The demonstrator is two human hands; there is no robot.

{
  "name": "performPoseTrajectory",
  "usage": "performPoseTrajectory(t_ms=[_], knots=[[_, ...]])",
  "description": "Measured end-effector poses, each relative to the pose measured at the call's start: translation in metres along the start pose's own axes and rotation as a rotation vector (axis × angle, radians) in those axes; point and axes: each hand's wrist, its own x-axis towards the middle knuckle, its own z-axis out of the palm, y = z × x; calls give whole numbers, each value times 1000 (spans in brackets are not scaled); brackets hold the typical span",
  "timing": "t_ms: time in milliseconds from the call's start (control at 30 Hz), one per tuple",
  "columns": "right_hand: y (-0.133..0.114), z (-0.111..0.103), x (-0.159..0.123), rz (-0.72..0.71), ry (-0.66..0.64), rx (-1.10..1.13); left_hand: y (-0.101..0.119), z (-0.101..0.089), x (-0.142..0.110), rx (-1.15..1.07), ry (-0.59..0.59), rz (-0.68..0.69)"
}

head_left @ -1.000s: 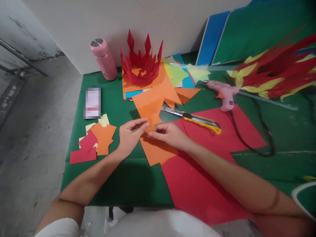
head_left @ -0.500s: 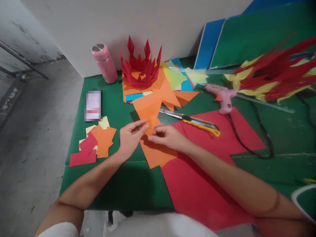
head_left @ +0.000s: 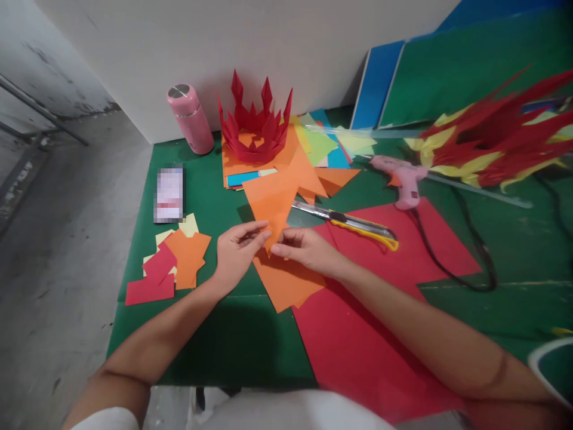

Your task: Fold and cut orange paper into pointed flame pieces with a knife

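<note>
A folded piece of orange paper (head_left: pixel 272 200) tapers to a point between my two hands, its wide end away from me. My left hand (head_left: pixel 239 248) pinches its left edge near the narrow tip. From the other side, the thumb and fingers of my right hand (head_left: pixel 307 251) close on the right edge by the same tip. Below it lie more orange sheets (head_left: pixel 282 289), partly hidden by my right hand. A utility knife (head_left: pixel 347 221) with a yellow handle rests just beyond my right hand, on red paper (head_left: pixel 358 340).
At the back stand a pink bottle (head_left: pixel 192 122) and a red paper crown (head_left: pixel 255 140). A phone (head_left: pixel 170 194) and paper scraps (head_left: pixel 185 254) lie left. To the right are a pink glue gun (head_left: pixel 403 176) with its cord and a red-yellow paper flame piece (head_left: pixel 492 137).
My right fingers have shifted slightly along the edge near the narrow tip of the orange paper. The view has tilted a little; the other things stay put.
</note>
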Motion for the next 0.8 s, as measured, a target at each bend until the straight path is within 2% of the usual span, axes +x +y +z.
performPoseTrajectory(t_ms=[167,467,633,800], knots=[[4,2,-1,5,50,31,-1,1,-1,1,-57,34],[2,1,0,17,59,104,-3,0,-1,-3,-90,29],[2,1,1,-22,138,105,-3,0,-3,-46,-129,40],[4,1,3,-58,241,216,-5,-1,-2,24,-175,101]])
